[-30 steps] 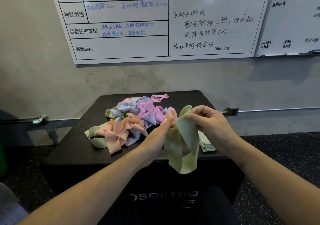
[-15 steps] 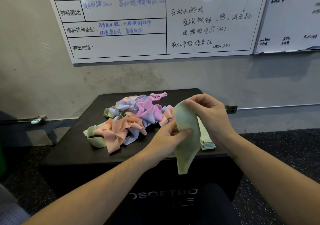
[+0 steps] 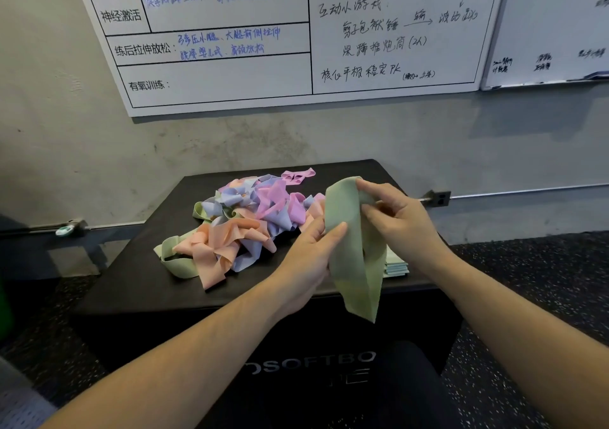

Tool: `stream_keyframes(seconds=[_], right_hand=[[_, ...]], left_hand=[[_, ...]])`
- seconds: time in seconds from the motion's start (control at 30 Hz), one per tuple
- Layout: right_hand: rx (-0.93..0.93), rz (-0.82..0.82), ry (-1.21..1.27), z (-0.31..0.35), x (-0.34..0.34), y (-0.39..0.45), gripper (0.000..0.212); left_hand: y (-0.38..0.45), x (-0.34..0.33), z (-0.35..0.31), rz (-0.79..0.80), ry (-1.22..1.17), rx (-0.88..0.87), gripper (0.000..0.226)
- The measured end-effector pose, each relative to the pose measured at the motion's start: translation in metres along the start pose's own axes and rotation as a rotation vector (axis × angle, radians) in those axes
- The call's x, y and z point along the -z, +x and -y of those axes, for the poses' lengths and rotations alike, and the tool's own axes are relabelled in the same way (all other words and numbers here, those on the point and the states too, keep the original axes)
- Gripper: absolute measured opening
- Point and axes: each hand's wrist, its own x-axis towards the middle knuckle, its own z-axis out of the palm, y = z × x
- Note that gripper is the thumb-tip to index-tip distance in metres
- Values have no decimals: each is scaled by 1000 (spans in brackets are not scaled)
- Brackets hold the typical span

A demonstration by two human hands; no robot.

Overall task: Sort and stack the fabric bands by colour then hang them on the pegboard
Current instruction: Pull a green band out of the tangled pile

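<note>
Twist risk: your left hand (image 3: 309,257) and right hand (image 3: 400,217) both pinch the pale green fabric band (image 3: 354,257), dangling below your grip, so it could stack crooked on the flat green pile (image 3: 397,265) just behind.

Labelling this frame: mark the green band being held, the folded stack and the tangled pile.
green band (image 3: 357,277), head view, hanging lower part.
folded stack (image 3: 397,265), head view, visible edge.
tangled pile (image 3: 244,224), head view, middle.
</note>
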Motion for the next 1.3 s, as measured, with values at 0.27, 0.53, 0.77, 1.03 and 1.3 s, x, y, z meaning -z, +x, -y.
stream_keyframes(seconds=[0.27, 0.53, 0.77, 1.03, 1.3], right_hand=[[-19, -97, 7, -7, -3, -4, 42], [-219, -54, 323, -17, 2, -7, 42], [-335, 327, 108, -60, 4, -39, 42], [-454, 272, 157, -104, 26, -49, 32], [-352, -33, 143, -140, 54, -51, 21]], left_hand=[[8, -7, 14, 49, 97, 66, 25], [25, -10, 12, -94, -1, -46, 31], [56, -11, 5, -196, -151, 3, 37], [110, -9, 4, -280, -244, 59, 28], [179, -14, 28, -317, -251, 174, 30]])
